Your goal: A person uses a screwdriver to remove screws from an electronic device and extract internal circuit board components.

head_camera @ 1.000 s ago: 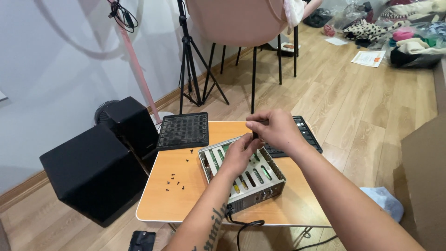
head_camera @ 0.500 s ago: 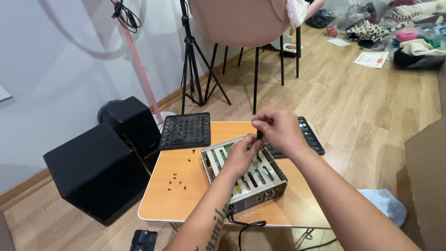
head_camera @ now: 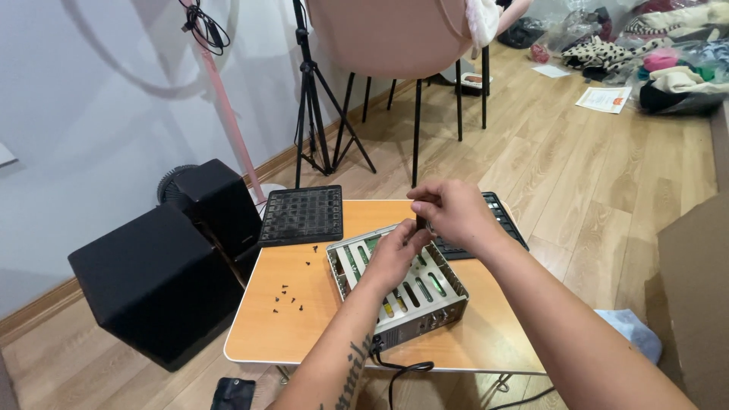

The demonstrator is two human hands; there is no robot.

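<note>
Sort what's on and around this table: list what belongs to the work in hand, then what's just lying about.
In use:
left hand
right hand
small dark tool in the right hand
open metal case
loose black screws
black perforated panel

Lying about:
keyboard
black speakers
pink chair
tripod

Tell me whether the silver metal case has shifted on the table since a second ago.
No. The silver metal case keeps its place against the black grille panel and the scattered screws; only the camera view moved slightly.
</note>
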